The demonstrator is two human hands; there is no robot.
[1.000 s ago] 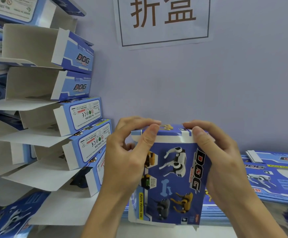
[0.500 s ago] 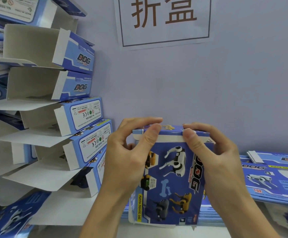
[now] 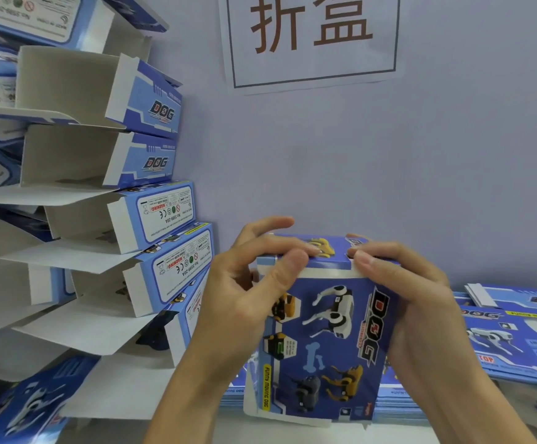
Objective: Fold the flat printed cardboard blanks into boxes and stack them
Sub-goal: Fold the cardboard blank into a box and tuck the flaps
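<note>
A: Lilac wall (image 3: 389,174) behind, paper sign (image 3: 312,40) up top. Hands?
B: Left hand (image 3: 244,302) and right hand (image 3: 417,302) both pinch the top flap of the upright blue box (image 3: 328,341), centre.
A: Around it?
B: Flat blanks (image 3: 510,334) behind on the desk (image 3: 293,431); folded boxes (image 3: 152,238) stacked left.

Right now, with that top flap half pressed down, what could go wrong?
1. Both hands, left hand and right hand, pinch the top flap of the box; uneven pressure could crease it rather than tuck it cleanly.
2. The stack of folded boxes at the left looks uneven, with open flaps jutting out; a knock from the left elbow might topple it.
</note>
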